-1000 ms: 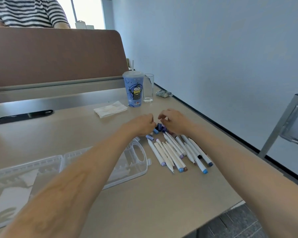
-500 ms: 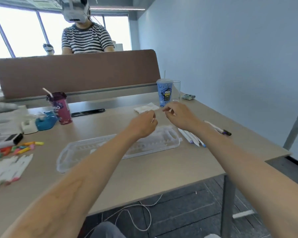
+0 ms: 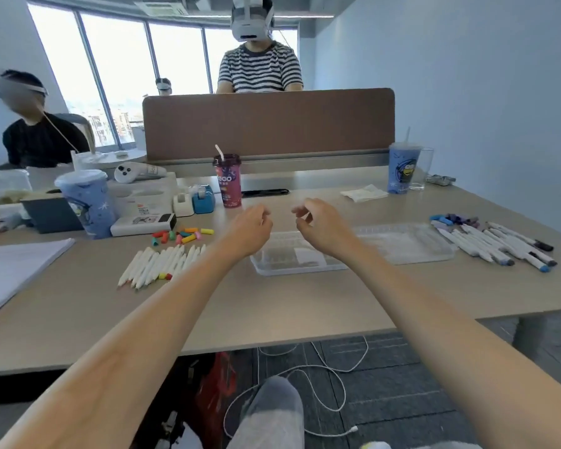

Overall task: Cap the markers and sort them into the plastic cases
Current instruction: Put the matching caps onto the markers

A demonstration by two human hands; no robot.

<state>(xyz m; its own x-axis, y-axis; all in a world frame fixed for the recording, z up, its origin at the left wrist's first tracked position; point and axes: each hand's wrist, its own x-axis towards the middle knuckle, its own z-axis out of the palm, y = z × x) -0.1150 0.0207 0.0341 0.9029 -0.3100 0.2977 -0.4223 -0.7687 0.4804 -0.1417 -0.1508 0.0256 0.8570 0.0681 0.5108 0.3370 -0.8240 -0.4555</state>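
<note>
Hands hover over the table (image 3: 305, 306), above the left half of the open clear case (image 3: 305, 271). On the left hand (image 3: 250, 228) the fingers curl away from view, so whether it holds anything cannot be told. On the right hand (image 3: 321, 228) the fingers are loosely curled, thumb and forefinger apart, nothing between them. Blue markers (image 3: 493, 246) lie in a row right of the case, blue caps (image 3: 452, 219) at their far end. White markers (image 3: 162, 262) lie at left, bright caps (image 3: 182, 236) just beyond.
</note>
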